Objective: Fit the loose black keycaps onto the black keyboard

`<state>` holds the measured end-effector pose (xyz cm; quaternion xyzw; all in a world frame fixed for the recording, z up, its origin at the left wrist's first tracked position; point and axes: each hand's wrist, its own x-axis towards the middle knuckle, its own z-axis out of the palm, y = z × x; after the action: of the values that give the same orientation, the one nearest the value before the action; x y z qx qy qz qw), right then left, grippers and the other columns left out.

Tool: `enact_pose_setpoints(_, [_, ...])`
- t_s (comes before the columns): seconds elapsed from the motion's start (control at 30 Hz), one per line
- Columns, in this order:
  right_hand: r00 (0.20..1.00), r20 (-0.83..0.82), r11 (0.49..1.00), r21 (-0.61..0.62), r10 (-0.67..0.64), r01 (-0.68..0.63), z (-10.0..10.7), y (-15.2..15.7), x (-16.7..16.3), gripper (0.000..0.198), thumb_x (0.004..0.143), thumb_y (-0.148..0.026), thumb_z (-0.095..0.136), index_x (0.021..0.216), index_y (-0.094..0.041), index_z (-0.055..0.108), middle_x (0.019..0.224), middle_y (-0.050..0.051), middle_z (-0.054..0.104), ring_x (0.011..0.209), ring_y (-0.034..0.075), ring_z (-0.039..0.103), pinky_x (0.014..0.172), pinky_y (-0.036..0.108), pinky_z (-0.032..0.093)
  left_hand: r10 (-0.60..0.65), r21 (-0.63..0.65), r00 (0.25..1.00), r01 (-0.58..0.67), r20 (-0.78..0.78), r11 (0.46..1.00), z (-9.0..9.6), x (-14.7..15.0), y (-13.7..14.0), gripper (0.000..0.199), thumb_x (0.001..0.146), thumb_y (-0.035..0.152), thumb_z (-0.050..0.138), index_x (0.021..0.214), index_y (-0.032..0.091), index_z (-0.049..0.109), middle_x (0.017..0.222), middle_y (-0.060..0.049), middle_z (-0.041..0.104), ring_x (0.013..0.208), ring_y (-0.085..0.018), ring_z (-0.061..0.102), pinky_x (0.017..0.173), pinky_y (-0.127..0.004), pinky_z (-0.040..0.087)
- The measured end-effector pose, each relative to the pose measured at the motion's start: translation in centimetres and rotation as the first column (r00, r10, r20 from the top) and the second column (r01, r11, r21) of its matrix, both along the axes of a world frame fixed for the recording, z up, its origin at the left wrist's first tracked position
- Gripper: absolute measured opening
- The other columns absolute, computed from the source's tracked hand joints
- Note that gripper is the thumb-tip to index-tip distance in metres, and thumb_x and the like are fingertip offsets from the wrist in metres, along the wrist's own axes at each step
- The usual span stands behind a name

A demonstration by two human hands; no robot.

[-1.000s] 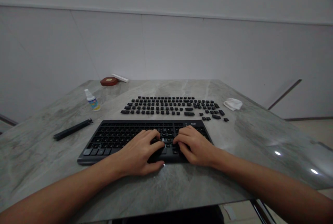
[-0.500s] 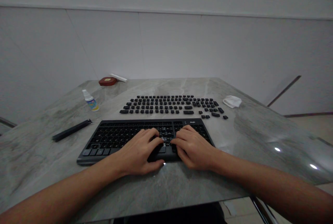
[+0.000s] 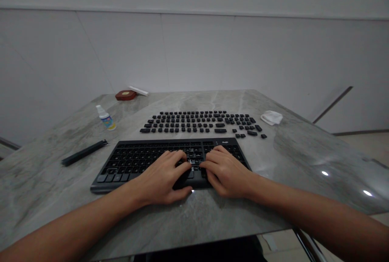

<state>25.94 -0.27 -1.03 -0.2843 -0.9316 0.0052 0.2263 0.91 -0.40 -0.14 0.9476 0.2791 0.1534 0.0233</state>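
A black keyboard [image 3: 133,142] lies before me with most of its keycaps off, so the square sockets show. Some keycaps remain along its front row at the left. My left hand [image 3: 165,177] rests over the middle of the keyboard, thumb stretched away from the fingers and index fingertip at the sockets. Just right of it, my right hand [image 3: 226,172] has its fingers curled and close together, one fingertip touching the sockets near my left index finger. What lies under the right fingers, if anything, is hidden. Behind the keyboard, loose black keycaps [image 3: 188,125] are laid out in rows.
A small spray bottle [image 3: 106,119] and a long dark strip-like object [image 3: 84,152] are on the left of the marbled table [image 3: 45,189]. A reddish-brown box [image 3: 125,95] and a white flat piece [image 3: 138,91] lie at the back. A folded white cloth [image 3: 271,117] is at right.
The view has shifted very slightly. Both hands keep nearly the same place and pose on the keyboard.
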Motion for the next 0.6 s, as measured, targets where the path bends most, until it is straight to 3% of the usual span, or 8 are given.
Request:
enact_pose_setpoints(0.23, [1.0, -0.001, 1.0, 0.027, -0.001, 0.001, 0.05, -0.06, 0.0, 0.026, 0.087, -0.011, 0.047, 0.094, -0.01, 0.072, 0.079, 0.01, 0.062, 0.075, 0.021, 0.054, 0.081, 0.039, 0.041, -0.001, 0.011, 0.997, 0.002, -0.083, 1.0, 0.36, 0.11, -0.16, 0.035, 0.089, 0.037, 0.063, 0.114, 0.013, 0.065, 0.115, -0.018, 0.057, 0.101, -0.032, 0.058, 0.086, -0.049, 0.053])
enact_pose_setpoints(0.6, [0.999, 0.045, 1.0, 0.003, -0.007, 0.007, 0.21, -0.14, -0.13, 0.028, 0.088, -0.011, 0.046, 0.099, -0.009, 0.072, 0.08, 0.01, 0.063, 0.077, 0.021, 0.055, 0.082, 0.039, 0.04, -0.014, 0.016, 0.997, 0.015, -0.076, 1.0, 0.46, 0.23, -0.08, 0.035, 0.089, 0.036, 0.065, 0.114, 0.011, 0.066, 0.115, -0.017, 0.057, 0.099, -0.031, 0.059, 0.087, -0.048, 0.054])
